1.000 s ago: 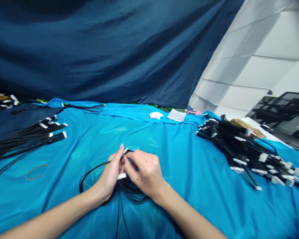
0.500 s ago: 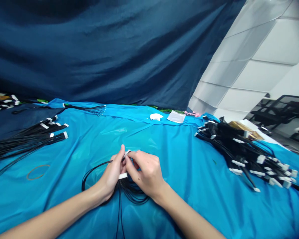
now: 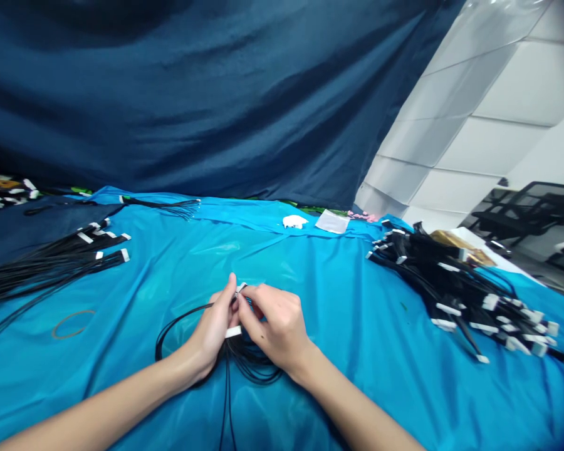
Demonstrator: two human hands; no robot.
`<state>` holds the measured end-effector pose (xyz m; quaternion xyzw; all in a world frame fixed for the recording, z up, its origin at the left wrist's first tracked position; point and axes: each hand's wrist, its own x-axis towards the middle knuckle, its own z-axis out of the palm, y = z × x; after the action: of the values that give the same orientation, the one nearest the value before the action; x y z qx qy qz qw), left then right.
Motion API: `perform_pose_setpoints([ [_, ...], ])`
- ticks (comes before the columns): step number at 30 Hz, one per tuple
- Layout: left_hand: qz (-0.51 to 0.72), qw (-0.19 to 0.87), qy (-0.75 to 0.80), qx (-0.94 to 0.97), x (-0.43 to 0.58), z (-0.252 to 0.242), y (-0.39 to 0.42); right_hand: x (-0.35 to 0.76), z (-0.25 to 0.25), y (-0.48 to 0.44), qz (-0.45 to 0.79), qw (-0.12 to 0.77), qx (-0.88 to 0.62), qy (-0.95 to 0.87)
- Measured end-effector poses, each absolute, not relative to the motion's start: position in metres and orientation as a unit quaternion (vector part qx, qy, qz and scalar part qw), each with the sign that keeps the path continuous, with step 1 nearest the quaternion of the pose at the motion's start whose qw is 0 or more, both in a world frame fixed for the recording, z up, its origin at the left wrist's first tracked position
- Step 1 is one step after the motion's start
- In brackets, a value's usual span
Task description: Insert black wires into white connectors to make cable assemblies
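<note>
My left hand [image 3: 212,332] and my right hand [image 3: 275,324] meet at the middle of the bright blue cloth [image 3: 338,300]. Both pinch a thin black cable [image 3: 178,322] with small white connectors [image 3: 234,331] at its ends. One connector pokes out above my fingertips, another sits below my left thumb. The cable loops out to the left of my hands and trails down toward me. The fingers of both hands are closed on it.
A heap of black cables with white connectors [image 3: 460,288] lies at the right. A straighter bundle of the same cables [image 3: 47,263] lies at the left, with a rubber band [image 3: 70,324] near it. A small clear bag [image 3: 333,220] and white scrap [image 3: 294,221] sit at the back.
My hands have stayed in nearly the same place, with only slight finger shifts on the connectors. The view has drifted a little.
</note>
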<state>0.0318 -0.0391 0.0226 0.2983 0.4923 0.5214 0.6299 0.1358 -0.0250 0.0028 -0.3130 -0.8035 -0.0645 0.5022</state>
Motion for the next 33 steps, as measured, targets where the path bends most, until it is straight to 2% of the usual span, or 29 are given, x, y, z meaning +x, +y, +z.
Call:
perform_pose_setpoints([
  [33,0.532,0.581,0.526,0.319,0.0313,0.0181,-0.0382,0.1347,-0.0012,-0.0247,-0.060,0.488,-0.316,-0.812],
])
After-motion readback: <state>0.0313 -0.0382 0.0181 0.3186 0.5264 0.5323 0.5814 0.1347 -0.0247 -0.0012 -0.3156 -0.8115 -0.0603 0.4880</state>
